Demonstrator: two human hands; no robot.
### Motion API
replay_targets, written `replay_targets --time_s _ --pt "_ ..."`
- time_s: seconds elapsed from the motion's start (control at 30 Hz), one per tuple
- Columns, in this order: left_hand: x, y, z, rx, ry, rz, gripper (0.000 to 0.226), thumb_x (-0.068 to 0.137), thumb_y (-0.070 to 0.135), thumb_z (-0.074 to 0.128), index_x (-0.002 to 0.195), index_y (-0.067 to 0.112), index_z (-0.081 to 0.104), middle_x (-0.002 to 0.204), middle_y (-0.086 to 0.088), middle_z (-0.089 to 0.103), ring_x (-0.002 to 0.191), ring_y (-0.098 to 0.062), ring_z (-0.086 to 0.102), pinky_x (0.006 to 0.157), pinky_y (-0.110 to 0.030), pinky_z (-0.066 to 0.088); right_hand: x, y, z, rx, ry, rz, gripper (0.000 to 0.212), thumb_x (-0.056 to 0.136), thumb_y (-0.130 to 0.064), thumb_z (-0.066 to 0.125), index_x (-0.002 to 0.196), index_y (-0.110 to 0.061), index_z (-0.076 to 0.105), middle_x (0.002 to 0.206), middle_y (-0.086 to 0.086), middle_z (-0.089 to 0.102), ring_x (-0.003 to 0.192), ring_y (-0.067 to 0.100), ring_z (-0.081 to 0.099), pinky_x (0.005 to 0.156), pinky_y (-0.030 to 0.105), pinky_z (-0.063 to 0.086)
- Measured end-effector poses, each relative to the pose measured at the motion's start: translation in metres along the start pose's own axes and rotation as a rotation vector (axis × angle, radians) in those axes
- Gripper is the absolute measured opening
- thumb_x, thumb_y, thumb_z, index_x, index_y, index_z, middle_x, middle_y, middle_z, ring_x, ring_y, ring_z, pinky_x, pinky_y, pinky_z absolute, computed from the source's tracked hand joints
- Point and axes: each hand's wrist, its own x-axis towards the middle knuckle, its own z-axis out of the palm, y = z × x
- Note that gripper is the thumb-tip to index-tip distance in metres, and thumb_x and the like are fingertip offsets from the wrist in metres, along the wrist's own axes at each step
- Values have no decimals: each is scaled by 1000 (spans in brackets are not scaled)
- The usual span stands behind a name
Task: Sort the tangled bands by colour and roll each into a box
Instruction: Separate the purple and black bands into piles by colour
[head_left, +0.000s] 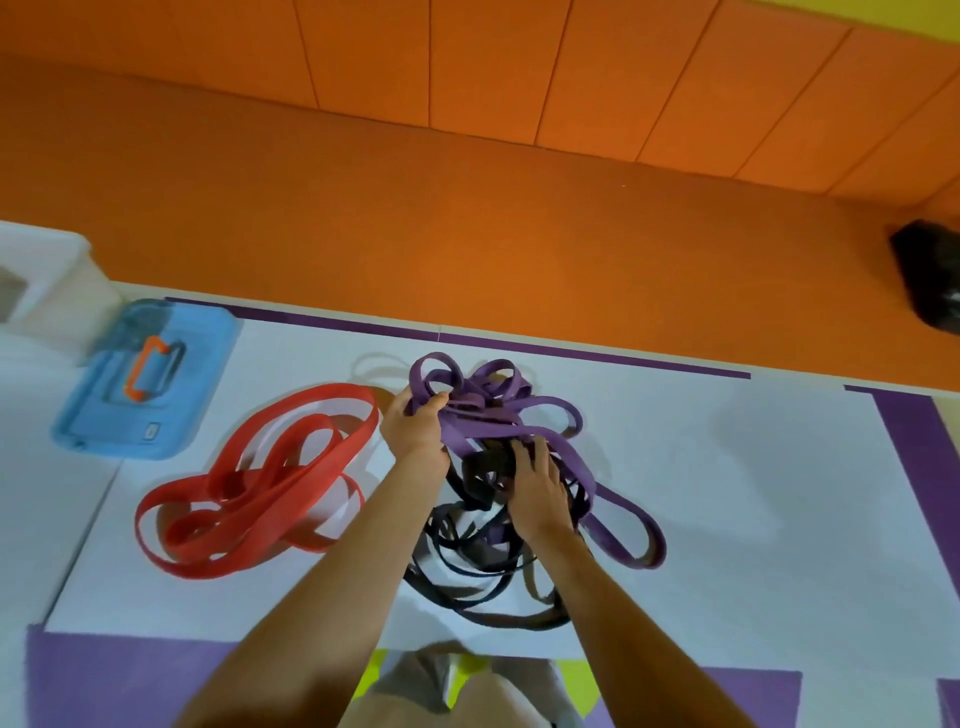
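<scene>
Our left hand (415, 431) grips a bunch of purple bands (550, 415), fingers curled round them. Just right of that grip, our right hand (540, 491) curls its fingers round the black bands (483, 470) in the same tangle. The red bands (260, 499) lie loose left of the grip, with the blue box (140, 384) beyond them.

White surface (727, 467), purple stripe (571, 353) along far edge. Blue box (150, 384) with orange handle at far left, white bin (52, 291) just behind it. Red bands (270, 483) in loose loops left of centre. Purple bands (545, 415) and black bands (467, 582) tangled together at centre, black mostly nearer.
</scene>
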Motion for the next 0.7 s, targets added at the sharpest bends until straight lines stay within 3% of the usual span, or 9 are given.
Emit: replay_targets --time_s 0.1,0.2,0.4,0.47,0.57,0.63,0.7 --pt "0 0 -1 -10 -13 -9 37 90 -1 79 126 4 71 123 -19 73 112 -39 71 99 -50 60 3 -6 2 123 43 23 62 102 -19 64 154 -24 31 151 7 56 133 35 60 105 57 53" --pt "-3 4 1 -68 -46 -25 36 89 -4 78 123 6 70 126 -18 72 110 -36 71 99 -49 59 2 -6 5 136 196 27 51 101 -20 64 143 -25 36 124 3 72 109 27 72 91 44 61" --pt "2 12 4 -113 -45 -37 48 91 -6 74 137 7 66 132 -18 69 117 -40 69 101 -50 59 -12 0 -3 272 112 36 54 96 -16 70 135 -28 36 111 3 74 96 25 74 80 38 62" --pt "7 14 3 -166 -35 -45 46 93 -6 72 137 6 66 131 -18 70 110 -38 71 86 -42 63 -29 9 -10 405 134 22 57 95 -9 65 132 -41 35 111 -4 71 91 14 73 71 27 64" --pt "12 13 0 -258 -9 -62 42 93 -7 71 133 4 66 129 -19 72 100 -35 71 68 -33 61 -56 24 -23 415 213 -75 60 90 -12 61 118 -58 34 97 -17 63 81 2 67 60 11 52" --pt "11 11 -1 -286 10 -70 40 91 -8 74 127 8 68 126 -15 73 99 -34 73 62 -30 61 -67 30 -35 468 236 -119 52 88 -15 60 114 -54 37 86 -19 59 73 1 64 54 13 48" --pt "9 9 -2 -289 10 -66 42 90 -8 75 127 11 69 123 -12 74 100 -32 74 59 -26 61 -74 32 -48 597 278 -151 49 86 -8 60 110 -46 42 86 -16 58 67 10 60 52 23 48"
